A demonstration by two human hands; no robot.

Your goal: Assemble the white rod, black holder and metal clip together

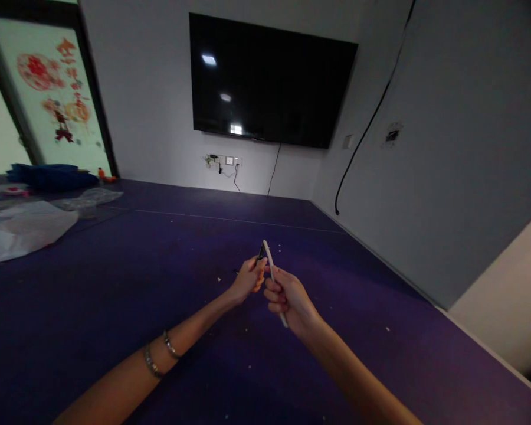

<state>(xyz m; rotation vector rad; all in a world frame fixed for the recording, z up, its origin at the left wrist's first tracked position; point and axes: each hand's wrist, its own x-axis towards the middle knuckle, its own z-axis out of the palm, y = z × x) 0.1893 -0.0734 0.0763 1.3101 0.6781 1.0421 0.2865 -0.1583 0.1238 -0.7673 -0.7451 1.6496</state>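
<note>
My left hand [249, 276] is closed around a small dark tool [261, 252], whose exact kind I cannot make out. The tool's tip is beside the upper end of a thin whitish stick [268, 254]; I cannot tell whether they touch. Wrapped around the stick's middle are the fingers of my right hand [291, 296], and its lower end sticks out below them. The stick is tilted, its top leaning left. Both hands are close together above a dark purple surface [194, 330].
Small pale bits [219, 279] are scattered over the purple surface. White plastic sheeting [30, 227] and a dark blue cloth bundle [51, 177] lie at the far left. A black cable [371, 118] hangs down the right wall, and a television [269, 82] is mounted ahead.
</note>
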